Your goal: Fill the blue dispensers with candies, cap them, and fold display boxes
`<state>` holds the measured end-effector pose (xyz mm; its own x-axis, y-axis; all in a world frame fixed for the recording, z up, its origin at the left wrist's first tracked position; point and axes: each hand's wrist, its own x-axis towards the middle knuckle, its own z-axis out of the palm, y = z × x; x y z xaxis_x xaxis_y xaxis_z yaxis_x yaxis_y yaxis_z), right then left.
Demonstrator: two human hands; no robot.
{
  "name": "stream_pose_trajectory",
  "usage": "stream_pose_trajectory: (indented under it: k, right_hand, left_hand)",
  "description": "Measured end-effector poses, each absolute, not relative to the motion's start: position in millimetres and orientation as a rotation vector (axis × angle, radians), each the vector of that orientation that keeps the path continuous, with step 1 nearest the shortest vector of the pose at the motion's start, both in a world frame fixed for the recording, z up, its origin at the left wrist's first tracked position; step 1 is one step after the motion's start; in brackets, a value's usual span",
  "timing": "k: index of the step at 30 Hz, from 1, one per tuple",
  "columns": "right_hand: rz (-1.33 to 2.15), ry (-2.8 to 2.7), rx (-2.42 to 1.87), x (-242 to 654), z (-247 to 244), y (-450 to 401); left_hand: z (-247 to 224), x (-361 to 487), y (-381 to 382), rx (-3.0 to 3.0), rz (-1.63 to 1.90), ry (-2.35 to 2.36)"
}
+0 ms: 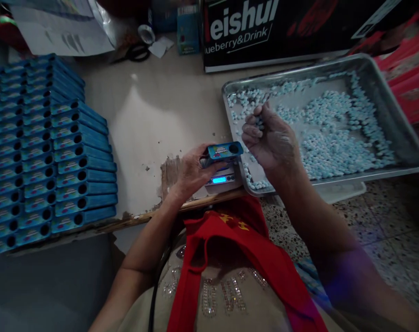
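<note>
We hold a blue box over the scale in our left hand, probably not yet full; our right hand curls around some candies. Many more lie in the tray; whether the stacked boxes are filled, we cannot tell.

Dim feed, violet haze at lower right

I'm getting a dim, muted view. The tabletop is the palest area, crossed by a broad soft shadow, with one small glint at upper left. The scale's display glows strong blue. Violet flare washes over the right forearm. Corners sink into gloom, and wide-angle stretch skews the tray. Big lettering on the black carton reads crisply; fine print on the box in the left hand looks soft to me.
</note>
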<state>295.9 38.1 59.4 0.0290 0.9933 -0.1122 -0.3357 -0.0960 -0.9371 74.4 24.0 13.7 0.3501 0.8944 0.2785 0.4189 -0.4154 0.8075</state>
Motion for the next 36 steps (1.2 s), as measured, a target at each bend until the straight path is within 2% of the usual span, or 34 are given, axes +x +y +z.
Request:
stream_pose_trajectory:
  k: [7, 14, 23, 26, 32, 36]
  right_hand:
    - [0.970, -0.913, -1.100, 290.8, 67.1, 43.7]
    - [0.847, -1.006, -1.103, 299.5, 64.0, 44.2]
    - [1.083, -0.802, -1.120, 319.3, 67.2, 46.8]
    - [1.222, -0.742, -1.056, 347.7, 53.6, 57.8]
    - [1.364, -0.511, -1.201, 368.2, 15.2, 51.2]
    - [1.384, -0.462, -1.193, 357.3, 16.3, 34.6]
  left_hand:
    - [53.8, 118.3, 35.6, 2.270, 0.956, 1.201]
    - [61.7, 144.1, 43.1, 2.427, 0.912, 1.200]
    - [53.7, 129.9, 38.2, 2.177, 1.047, 1.183]
    - [38.8, 107.1, 30.4, 1.964, 1.088, 1.169]
    - [-1.1, 64.7, 7.9, 1.692, 1.081, 1.186]
    - [-14.3, 57.4, 4.7, 1.699, 1.103, 1.116]
